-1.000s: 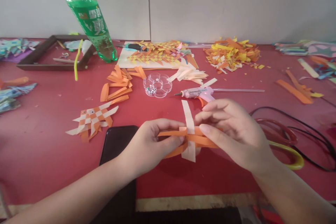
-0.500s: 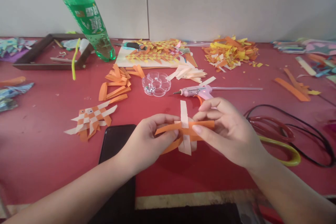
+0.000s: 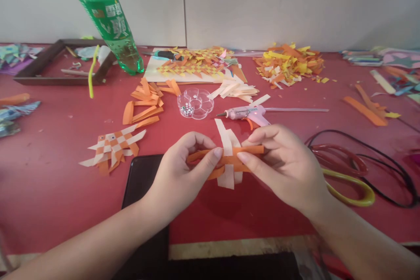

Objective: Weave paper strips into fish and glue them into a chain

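Crossed paper strips are held up over the red table between my two hands. The orange strips (image 3: 232,157) run sideways, and the cream strips (image 3: 225,176) stand upright across them. My left hand (image 3: 187,170) pinches the left part of the orange strips between thumb and fingers. On the right part, the thumb of my right hand (image 3: 282,166) presses from the front, with its fingers behind. Just beyond my hands lies a pink glue gun (image 3: 244,113). A finished woven fish (image 3: 114,146) in orange and cream rests to the left.
A clear flower-shaped tray (image 3: 196,104) holds small beads or eyes. Behind it are orange strips (image 3: 146,100), cream strips (image 3: 238,89) and a heap of scraps (image 3: 290,64). A green bottle (image 3: 111,26) stands by a dark frame (image 3: 59,80). Yellow-handled scissors (image 3: 357,199) and a black phone-like slab (image 3: 144,175) flank my arms.
My left hand's fingertips have shifted up on the orange strips. The upright cream strips have tilted left and fanned apart at the top. Both hands keep their hold.
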Tool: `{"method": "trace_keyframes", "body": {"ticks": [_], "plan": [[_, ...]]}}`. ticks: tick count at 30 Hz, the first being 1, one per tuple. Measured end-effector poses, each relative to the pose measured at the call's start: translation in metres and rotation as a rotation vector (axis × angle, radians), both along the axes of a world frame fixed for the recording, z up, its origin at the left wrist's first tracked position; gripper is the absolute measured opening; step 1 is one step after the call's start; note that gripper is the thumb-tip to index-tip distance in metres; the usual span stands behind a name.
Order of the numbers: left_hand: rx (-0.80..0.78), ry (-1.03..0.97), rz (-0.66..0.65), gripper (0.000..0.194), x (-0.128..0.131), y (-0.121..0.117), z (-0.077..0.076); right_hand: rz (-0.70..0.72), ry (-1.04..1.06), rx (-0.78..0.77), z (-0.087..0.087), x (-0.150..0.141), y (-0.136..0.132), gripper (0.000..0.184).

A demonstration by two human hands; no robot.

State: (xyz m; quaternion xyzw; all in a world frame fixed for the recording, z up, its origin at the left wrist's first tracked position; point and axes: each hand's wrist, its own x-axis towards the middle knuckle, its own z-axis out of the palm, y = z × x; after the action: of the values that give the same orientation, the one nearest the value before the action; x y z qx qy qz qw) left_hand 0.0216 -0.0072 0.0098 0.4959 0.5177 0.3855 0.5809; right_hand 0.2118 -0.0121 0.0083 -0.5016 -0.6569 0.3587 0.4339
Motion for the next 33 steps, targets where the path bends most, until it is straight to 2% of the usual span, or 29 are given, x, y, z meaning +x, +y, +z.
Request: {"method": "trace_keyframes", "body": {"ticks": [3, 6, 9, 13, 17, 20, 24, 26, 30, 33], "plan": [[0.029, -0.028, 0.012, 0.017, 0.000, 0.001, -0.001, 0.002, -0.004, -0.041, 0.003, -0.001, 0.002, 0.012], [0.022, -0.041, -0.004, 0.014, 0.000, 0.000, -0.003, 0.017, -0.121, 0.002, 0.005, 0.001, 0.004, 0.004], [0.033, -0.019, -0.036, 0.014, 0.001, -0.002, -0.004, 0.053, -0.191, 0.021, 0.005, 0.005, 0.006, 0.011], [0.076, 0.020, -0.121, 0.011, 0.001, -0.004, -0.006, 0.078, -0.155, -0.008, -0.001, 0.011, 0.007, 0.011], [0.066, -0.019, -0.207, 0.013, 0.001, -0.004, -0.008, 0.119, -0.105, 0.060, -0.005, 0.013, 0.007, 0.007], [0.011, -0.021, -0.222, 0.015, -0.001, -0.004, -0.009, 0.148, -0.127, 0.179, -0.003, 0.013, 0.006, 0.013], [-0.112, 0.000, -0.210, 0.016, -0.002, -0.002, -0.008, 0.205, -0.245, 0.479, 0.002, 0.014, 0.006, 0.026], [-0.146, -0.022, -0.178, 0.017, -0.002, -0.001, -0.007, 0.242, -0.309, 0.587, 0.005, 0.015, 0.006, 0.028], [-0.195, -0.142, -0.140, 0.019, -0.001, 0.002, -0.005, 0.228, -0.442, 0.688, 0.007, 0.013, 0.005, 0.025], [-0.194, -0.208, -0.103, 0.015, -0.001, 0.003, -0.006, 0.205, -0.494, 0.699, 0.003, 0.011, 0.004, 0.023]]}}
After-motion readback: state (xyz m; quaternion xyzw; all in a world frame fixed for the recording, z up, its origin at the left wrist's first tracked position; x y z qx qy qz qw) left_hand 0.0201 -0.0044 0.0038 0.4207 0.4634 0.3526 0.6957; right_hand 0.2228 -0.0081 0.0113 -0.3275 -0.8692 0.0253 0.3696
